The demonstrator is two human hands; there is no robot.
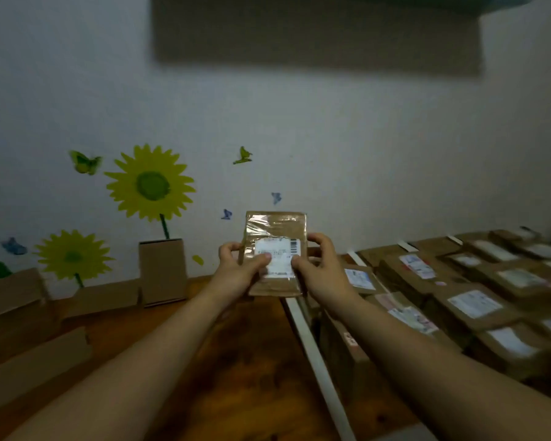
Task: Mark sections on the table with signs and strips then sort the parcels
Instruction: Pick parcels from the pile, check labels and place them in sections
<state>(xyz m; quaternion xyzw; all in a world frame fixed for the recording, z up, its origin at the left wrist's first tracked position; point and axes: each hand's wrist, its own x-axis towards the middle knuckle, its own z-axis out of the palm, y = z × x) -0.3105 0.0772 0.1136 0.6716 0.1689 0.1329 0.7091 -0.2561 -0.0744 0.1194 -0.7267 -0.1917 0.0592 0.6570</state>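
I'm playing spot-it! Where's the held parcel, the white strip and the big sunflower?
parcel (274, 227), head view, taped upper part.
white strip (312, 348), head view, its middle stretch.
big sunflower (151, 184), head view, green centre.

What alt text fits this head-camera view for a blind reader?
The left hand and right hand hold up a taped cardboard parcel, thumbs on its label. Right of a white strip on the table lie labelled parcels.

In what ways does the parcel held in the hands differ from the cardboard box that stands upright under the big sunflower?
The parcel is held above the table, gripped by the left hand and the right hand; the cardboard box stands on the table by the wall, untouched. The parcel carries a white label and shiny tape; the cardboard box's face shows neither. Both are brown, rectangular and upright.
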